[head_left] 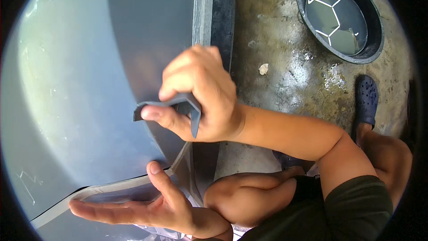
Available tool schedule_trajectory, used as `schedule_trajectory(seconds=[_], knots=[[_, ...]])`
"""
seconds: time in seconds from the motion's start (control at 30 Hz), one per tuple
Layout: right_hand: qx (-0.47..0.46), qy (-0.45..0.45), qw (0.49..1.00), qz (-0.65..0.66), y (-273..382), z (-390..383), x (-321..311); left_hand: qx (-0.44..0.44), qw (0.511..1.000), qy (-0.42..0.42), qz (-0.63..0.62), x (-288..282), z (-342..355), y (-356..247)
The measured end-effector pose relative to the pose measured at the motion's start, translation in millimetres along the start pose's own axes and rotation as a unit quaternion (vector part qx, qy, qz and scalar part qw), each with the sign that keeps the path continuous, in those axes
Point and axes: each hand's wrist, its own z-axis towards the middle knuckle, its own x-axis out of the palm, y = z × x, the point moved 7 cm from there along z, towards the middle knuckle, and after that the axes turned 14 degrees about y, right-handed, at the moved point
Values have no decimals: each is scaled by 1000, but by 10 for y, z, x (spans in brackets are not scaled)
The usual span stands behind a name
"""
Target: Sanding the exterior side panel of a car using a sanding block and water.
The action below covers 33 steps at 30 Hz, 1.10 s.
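Observation:
My right hand (200, 91) is closed around a bent sheet of dark grey sandpaper (180, 99), with the thumb pressed inside its fold. It is held over a dull grey-blue vehicle body panel (89, 85); whether the sheet touches the panel I cannot tell. My left hand (138, 209) is open, fingers stretched out together and thumb apart. Nothing is in it. It is by the panel's lower edge, near a strip of pale masking tape (111, 186).
A black tub (376, 40) of water stands on the wet concrete floor (276, 31) at the far right. A small whitish lump (263, 68) lies nearer the panel. My bent knees and a dark blue clog (367, 100) are at the right. Tape also runs along the panel's right edge.

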Motion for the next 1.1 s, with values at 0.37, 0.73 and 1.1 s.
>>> schedule_trajectory(seconds=[0.37,0.73,1.1], knots=[[-20,39,999,-22,83,-170,15,-2,1000,-12,-24,26,6,40],[-45,106,993,25,265,-394,90,28,1000,-12,7,31,-25,33],[-32,104,994,-7,137,-332,-66,36,997,-14,73,-38,-7,35]])
